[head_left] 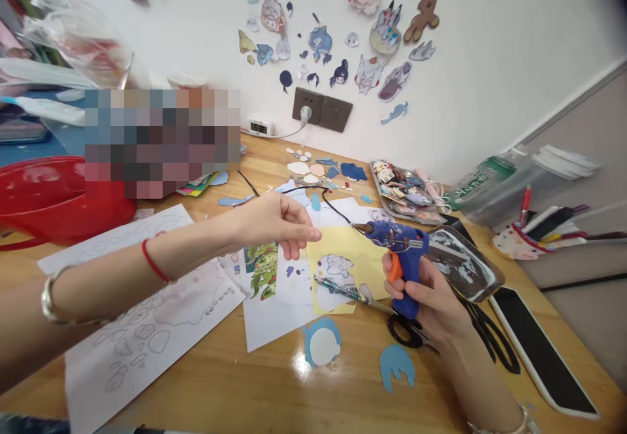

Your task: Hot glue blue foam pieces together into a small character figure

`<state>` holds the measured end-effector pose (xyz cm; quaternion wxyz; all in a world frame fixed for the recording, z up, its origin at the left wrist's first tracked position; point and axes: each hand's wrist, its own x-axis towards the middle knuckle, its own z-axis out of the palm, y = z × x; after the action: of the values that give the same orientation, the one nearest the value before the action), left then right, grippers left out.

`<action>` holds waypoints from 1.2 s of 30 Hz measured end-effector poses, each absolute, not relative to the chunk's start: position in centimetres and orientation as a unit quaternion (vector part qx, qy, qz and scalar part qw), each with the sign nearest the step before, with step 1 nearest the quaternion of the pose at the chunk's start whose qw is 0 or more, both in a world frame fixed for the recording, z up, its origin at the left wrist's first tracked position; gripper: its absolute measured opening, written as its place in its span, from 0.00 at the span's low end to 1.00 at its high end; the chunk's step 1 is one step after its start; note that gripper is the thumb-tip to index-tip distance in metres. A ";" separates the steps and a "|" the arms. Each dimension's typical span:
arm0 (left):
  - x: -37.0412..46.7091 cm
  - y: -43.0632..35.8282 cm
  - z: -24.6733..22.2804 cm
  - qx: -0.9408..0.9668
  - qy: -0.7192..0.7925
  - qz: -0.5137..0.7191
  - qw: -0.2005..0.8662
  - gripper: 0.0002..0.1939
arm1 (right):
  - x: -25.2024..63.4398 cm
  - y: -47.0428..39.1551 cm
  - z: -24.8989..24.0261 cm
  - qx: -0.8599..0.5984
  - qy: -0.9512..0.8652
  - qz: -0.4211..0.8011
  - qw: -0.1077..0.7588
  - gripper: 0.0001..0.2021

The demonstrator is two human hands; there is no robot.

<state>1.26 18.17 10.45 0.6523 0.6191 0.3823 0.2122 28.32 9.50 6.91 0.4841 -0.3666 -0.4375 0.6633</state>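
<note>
My right hand point(438, 303) grips a blue hot glue gun point(399, 239) by its handle, fingers at the orange trigger. Its nozzle points left, toward my left hand point(287, 225). That hand hovers over the papers with thumb and fingertips together; anything between them is too small to make out. Below lie a yellow sheet point(360, 254) with a cut-out character and a patterned pen point(343, 288). Nearer me, a blue foam piece with a white one point(323, 344) on it rests on the table, and a jagged light-blue foam piece point(397, 367) lies to its right.
Black-handled scissors point(404, 331) and a white-edged phone point(543, 355) lie at the right. Pencil-drawn sheets point(147, 329) and a red basin point(59, 199) occupy the left. Foam scraps point(353, 171) and a tray of cut-outs point(404, 189) sit farther back. A black cord point(337, 208) crosses the table.
</note>
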 end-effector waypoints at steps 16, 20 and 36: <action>2.3 14.7 5.6 0.351 0.376 0.343 0.786 0.11 | 28.3 9.6 6.6 -0.411 -0.434 0.649 0.471 0.13; 2.3 14.8 4.8 0.350 0.380 0.351 0.781 0.07 | 28.3 9.7 6.5 -0.424 -0.439 0.642 0.465 0.14; 2.2 14.7 4.6 0.304 0.347 0.352 0.814 0.08 | 28.7 9.5 6.6 -0.414 -0.437 0.655 0.458 0.13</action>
<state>2.15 14.66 4.59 0.8145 0.3037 0.3470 0.3522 28.74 9.54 6.56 0.4576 -0.4139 -0.4367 0.6547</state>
